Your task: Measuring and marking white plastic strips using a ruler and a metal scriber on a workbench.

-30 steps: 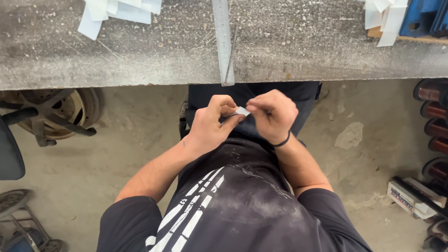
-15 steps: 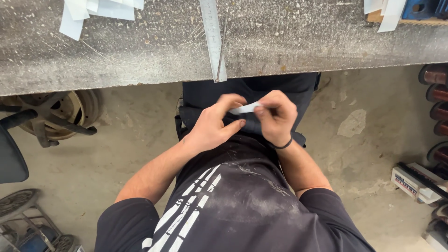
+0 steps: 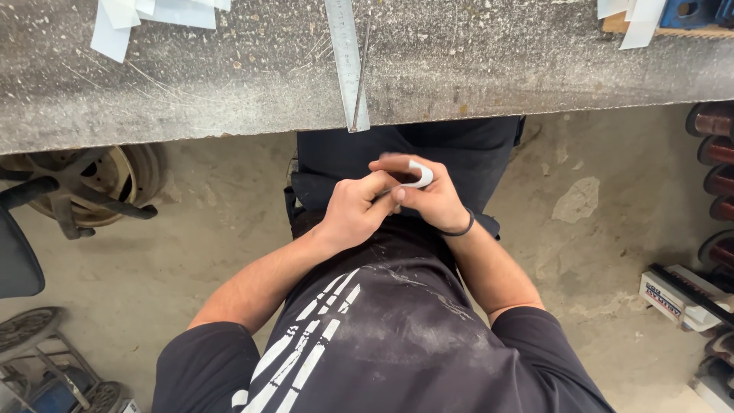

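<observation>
My left hand (image 3: pixel 353 211) and my right hand (image 3: pixel 428 199) meet in front of my body, just below the edge of the grey workbench (image 3: pixel 459 69). Both pinch a small white strip (image 3: pixel 420 176), which curls over the fingers of my right hand. A black band circles my right wrist. A steel ruler (image 3: pixel 346 61) lies on the bench straight above my hands, its end reaching the bench edge.
White paper pieces (image 3: pixel 138 15) lie at the bench's far left, more white pieces and a blue object (image 3: pixel 688 11) at the far right. On the concrete floor: a wheel rim (image 3: pixel 84 183) to the left, dark red cylinders (image 3: pixel 715 183) and a flat box (image 3: pixel 680 294) to the right.
My hands have stayed together on the white strip and dropped slightly lower. The strip has gone from flat between the fingers to curled over my right hand.
</observation>
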